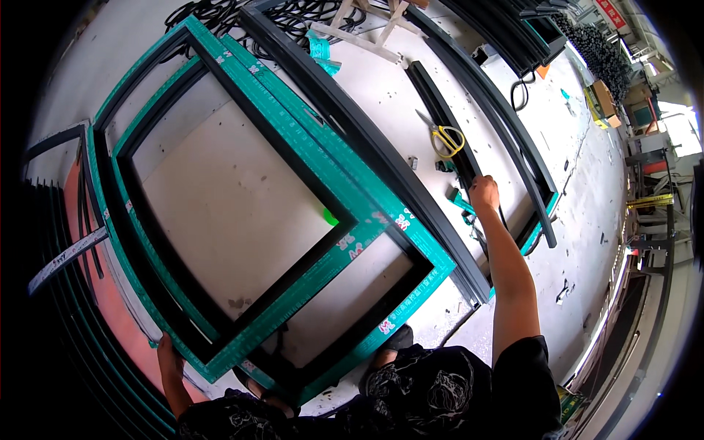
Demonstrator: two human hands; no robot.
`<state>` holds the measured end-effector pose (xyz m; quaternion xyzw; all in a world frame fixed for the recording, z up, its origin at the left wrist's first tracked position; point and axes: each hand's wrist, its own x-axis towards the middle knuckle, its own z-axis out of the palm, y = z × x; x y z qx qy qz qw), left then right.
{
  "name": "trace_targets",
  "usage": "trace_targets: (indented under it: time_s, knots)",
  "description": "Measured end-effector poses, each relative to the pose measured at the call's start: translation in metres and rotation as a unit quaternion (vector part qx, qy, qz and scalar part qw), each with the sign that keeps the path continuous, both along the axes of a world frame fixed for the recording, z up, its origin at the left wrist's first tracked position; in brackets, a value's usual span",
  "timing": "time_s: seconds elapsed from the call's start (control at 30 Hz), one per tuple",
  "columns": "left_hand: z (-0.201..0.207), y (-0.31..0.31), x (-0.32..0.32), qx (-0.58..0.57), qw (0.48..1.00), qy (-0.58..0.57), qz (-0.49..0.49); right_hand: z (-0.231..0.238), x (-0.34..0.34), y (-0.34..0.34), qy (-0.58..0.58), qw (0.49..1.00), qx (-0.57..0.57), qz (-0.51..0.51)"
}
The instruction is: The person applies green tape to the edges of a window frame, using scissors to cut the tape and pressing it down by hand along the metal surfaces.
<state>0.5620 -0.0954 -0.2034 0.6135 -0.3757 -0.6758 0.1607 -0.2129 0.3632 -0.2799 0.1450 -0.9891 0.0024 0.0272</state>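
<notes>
Two window frames lie one over the other, their faces covered in green printed film; the upper frame point(293, 301) overlaps the lower frame point(400, 323). My left hand point(169, 355) is at the upper frame's near left corner, its fingers partly hidden behind the edge. Out to the right, my right hand point(483, 193) is closed at the near end of a dark bar point(433, 92). Whatever is in its fingers I cannot make out. Yellow-handled scissors point(448, 141) rest across that bar. Close to the right hand lies a green tool or strip point(462, 203).
A long dark grey profile point(352, 132) runs beside the frames. Farther right are another dark frame point(506, 132) and stacked black profiles point(506, 37). Black cords or strips point(213, 15) lie heaped at the back, near a wooden trestle point(367, 37). Scraps dot the pale floor.
</notes>
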Motion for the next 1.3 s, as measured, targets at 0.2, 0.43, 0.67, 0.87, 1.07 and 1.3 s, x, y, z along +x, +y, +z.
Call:
trace_targets:
  time_s: [0.2,0.43,0.67,0.87,1.07,1.3]
  knots:
    - [-0.025,-0.027,0.027,-0.071,0.997,0.004,-0.034,-0.008,0.0,-0.004,0.026,0.996,0.079,0.011]
    - [-0.016,-0.033,0.048,-0.071,0.997,0.013,-0.019,-0.005,0.029,-0.031,-0.055,0.994,-0.021,-0.091]
    - [0.038,0.049,-0.124,-0.572,0.703,-0.302,-0.295,0.0,0.023,-0.02,-0.09,0.992,-0.048,-0.078]
    - [0.031,0.108,-0.185,-0.467,0.707,-0.156,-0.509,0.005,0.017,-0.032,-0.108,0.989,0.04,-0.092]
    - [0.039,0.108,-0.19,-0.433,0.669,-0.223,-0.561,-0.012,0.041,-0.019,-0.115,0.992,-0.029,-0.046]
    - [0.04,0.119,-0.171,-0.407,0.689,-0.221,-0.558,0.001,0.072,-0.001,0.032,0.978,-0.205,0.037]
